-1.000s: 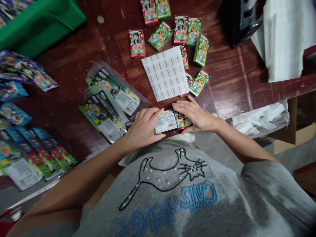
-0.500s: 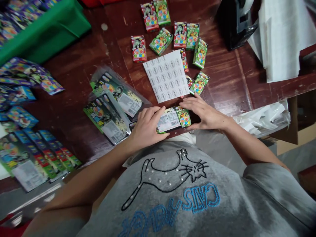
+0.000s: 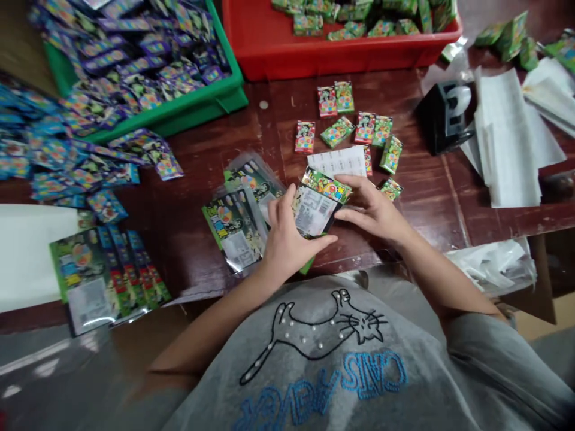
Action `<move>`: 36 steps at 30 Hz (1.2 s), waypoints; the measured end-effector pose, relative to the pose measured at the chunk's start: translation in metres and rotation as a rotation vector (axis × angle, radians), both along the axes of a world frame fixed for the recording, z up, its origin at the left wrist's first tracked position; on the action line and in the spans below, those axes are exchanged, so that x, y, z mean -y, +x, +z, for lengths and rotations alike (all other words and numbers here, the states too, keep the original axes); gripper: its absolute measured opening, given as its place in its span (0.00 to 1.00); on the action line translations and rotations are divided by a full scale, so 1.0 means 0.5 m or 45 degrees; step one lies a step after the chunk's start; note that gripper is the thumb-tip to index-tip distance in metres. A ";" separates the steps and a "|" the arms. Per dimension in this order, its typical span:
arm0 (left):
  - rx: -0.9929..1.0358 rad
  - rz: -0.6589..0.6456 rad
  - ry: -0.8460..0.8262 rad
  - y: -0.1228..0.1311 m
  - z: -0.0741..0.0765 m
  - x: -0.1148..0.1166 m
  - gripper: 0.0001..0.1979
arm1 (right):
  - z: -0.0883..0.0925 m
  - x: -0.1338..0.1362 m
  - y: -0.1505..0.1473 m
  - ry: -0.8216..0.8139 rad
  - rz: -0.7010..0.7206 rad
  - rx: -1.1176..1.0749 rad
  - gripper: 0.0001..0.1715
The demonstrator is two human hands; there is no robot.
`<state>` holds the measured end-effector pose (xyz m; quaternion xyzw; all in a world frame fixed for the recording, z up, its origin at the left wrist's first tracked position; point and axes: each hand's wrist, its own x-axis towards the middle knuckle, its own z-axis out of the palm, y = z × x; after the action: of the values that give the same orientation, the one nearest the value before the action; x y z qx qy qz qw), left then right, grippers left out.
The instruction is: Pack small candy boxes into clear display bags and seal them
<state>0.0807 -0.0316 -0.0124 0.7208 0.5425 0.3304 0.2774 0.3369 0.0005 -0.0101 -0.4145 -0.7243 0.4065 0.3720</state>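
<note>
Between my hands is a dark printed card with a white barcode label, tilted up from the table edge. A small green printed box lies along its far end. My left hand grips the card's left side, fingers at its edge and thumb stretched along the near side. With thumb and fingers, my right hand pinches the right end of the box and card. Just beyond is a white sheet of oval stickers. Similar cards in clear sleeves lie left of my left hand.
Small red and green boxes lie scattered beyond the sticker sheet. A green bin of purple packets and a red bin stand at the back. On the right are a black tape dispenser and white papers. More cards lie far left.
The card with the green box has been turned and tilted up, its box end now facing away from me. Both hands moved with it. The view has shifted, showing more of the bins.
</note>
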 end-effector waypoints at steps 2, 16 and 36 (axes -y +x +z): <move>0.219 0.023 -0.046 -0.003 -0.019 -0.001 0.55 | -0.006 -0.002 -0.034 -0.122 -0.052 -0.091 0.35; 0.769 0.083 -0.265 -0.099 -0.058 -0.031 0.22 | -0.040 0.017 -0.158 -0.254 -0.273 -0.220 0.26; 0.623 0.089 -0.704 -0.119 0.022 -0.131 0.08 | 0.013 -0.071 -0.166 -0.708 -0.202 -0.274 0.19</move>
<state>0.0211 0.0339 -0.0014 0.4993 0.5533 0.3432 0.5716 0.2538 0.0359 -0.0034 -0.5103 -0.5072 0.6003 0.3493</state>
